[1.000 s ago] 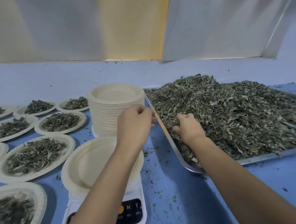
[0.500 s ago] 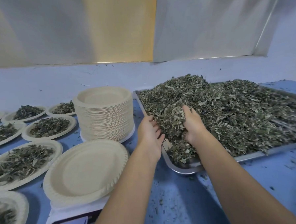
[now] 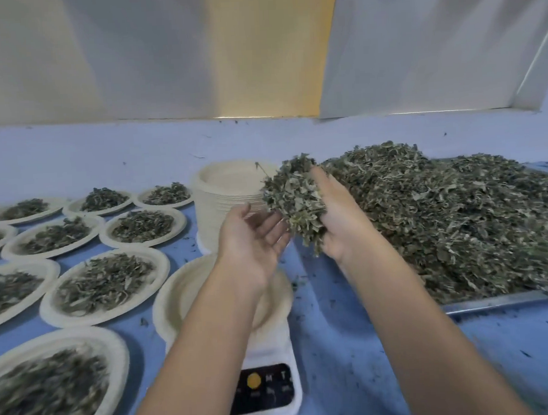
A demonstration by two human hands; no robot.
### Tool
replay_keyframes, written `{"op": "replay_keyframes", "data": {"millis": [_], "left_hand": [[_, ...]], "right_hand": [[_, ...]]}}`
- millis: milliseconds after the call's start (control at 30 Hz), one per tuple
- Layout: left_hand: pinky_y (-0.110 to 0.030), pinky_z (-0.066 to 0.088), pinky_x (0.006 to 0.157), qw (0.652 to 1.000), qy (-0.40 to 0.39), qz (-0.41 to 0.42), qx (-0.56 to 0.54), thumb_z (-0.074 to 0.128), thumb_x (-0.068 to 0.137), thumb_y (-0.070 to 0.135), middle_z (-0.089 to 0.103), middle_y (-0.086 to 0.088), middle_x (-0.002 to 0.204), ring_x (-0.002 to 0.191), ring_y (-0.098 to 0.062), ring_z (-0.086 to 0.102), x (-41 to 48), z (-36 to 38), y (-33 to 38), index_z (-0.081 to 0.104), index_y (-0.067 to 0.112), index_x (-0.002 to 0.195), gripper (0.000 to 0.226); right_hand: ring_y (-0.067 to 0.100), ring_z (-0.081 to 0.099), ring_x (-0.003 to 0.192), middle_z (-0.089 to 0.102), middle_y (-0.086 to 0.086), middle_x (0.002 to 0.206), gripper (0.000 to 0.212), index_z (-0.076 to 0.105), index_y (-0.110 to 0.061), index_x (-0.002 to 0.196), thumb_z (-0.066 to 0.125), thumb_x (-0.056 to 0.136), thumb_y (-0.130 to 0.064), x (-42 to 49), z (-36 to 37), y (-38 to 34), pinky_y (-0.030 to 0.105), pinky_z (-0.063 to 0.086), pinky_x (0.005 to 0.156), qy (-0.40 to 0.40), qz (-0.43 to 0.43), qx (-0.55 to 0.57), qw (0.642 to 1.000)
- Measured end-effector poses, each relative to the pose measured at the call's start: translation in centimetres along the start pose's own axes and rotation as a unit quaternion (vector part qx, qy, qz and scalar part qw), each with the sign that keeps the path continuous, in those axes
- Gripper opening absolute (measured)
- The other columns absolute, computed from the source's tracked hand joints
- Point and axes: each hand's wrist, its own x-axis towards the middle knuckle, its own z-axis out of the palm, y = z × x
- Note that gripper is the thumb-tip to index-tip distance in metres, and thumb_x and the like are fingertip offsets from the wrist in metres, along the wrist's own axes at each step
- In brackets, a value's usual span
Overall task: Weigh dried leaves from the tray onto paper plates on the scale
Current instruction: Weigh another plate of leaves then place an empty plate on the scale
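Now that left hand point(image 3: 252, 237) and right hand point(image 3: 340, 216), fingers flat, cup leaves point(image 3: 293, 200) lifted off the tray point(image 3: 493, 302), the plate point(image 3: 175, 295) awaits filling.

Herb-portioning workroom, blue table point(image 3: 353, 346), leaf tray point(image 3: 493, 302), filled paper plates point(image 3: 163, 264), scale point(image 3: 264, 350)

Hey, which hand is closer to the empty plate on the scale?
Left. The left hand hovers over the far edge of the plate; the right hand is farther right, toward the tray.
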Motion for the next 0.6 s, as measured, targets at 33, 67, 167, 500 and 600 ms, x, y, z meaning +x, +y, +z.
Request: {"op": "replay_keyframes", "data": {"millis": [33, 67, 167, 500, 600], "left_hand": [[-0.034, 0.043, 0.087, 1.0, 0.004, 0.007, -0.002, 0.032, 0.099, 0.03, 0.057, -0.014, 0.1, 0.097, -0.027, 0.058, -0.3, -0.8, 0.9, 0.052, 0.006, 0.105, 0.032], [-0.031, 0.043, 0.074, 1.0, 0.016, 0.015, -0.003, 0.033, 0.098, 0.03, 0.053, -0.01, 0.081, 0.074, -0.022, 0.054, -0.6, -1.5, 1.7, 0.051, 0.008, 0.091, 0.029], [-0.026, 0.027, 0.053, 0.997, 0.062, 0.043, 0.018, 0.035, 0.097, 0.036, 0.037, -0.002, 0.063, 0.053, -0.016, 0.031, -1.2, -3.4, 3.7, 0.046, 0.013, 0.077, 0.033], [-0.031, 0.049, 0.077, 0.97, 0.152, 0.136, 0.135, 0.047, 0.092, 0.046, 0.067, -0.002, 0.081, 0.079, -0.019, 0.065, -1.2, -4.5, 3.7, 0.063, 0.017, 0.075, 0.037], [-0.027, 0.05, 0.072, 0.95, 0.18, 0.202, 0.155, 0.05, 0.093, 0.038, 0.068, 0.002, 0.085, 0.075, -0.009, 0.064, -1.1, -4.9, 3.3, 0.064, 0.019, 0.088, 0.024]], "right_hand": [[0.018, 0.069, 0.079, 0.07, 0.003, 0.091, 0.019, 0.059, -0.021, 0.106, 0.046, 0.098, -0.032, -0.3, 1.1, 0.3, 0.028, 0.053, 0.065, -0.02, 0.0, -0.019, 1.0], [0.017, 0.067, 0.075, 0.068, 0.004, 0.085, 0.015, 0.06, -0.021, 0.099, 0.047, 0.097, -0.03, -0.5, 2.1, 0.6, 0.027, 0.051, 0.064, -0.035, -0.007, -0.046, 0.998], [-0.004, 0.054, 0.053, 0.055, -0.009, 0.068, 0.013, 0.056, -0.024, 0.088, 0.046, 0.096, -0.024, -1.4, 4.8, 1.7, 0.012, 0.043, 0.048, -0.05, -0.072, -0.178, 0.98], [0.021, 0.047, 0.084, 0.056, 0.011, 0.096, 0.006, 0.051, -0.015, 0.096, 0.052, 0.09, -0.015, -3.2, 9.3, 6.4, 0.027, 0.026, 0.065, -0.002, -0.219, -0.345, 0.913], [0.021, 0.047, 0.089, 0.053, 0.01, 0.101, 0.017, 0.053, -0.009, 0.109, 0.05, 0.094, -0.016, -3.1, 9.5, 7.1, 0.026, 0.028, 0.069, -0.017, -0.235, -0.362, 0.902]]}}
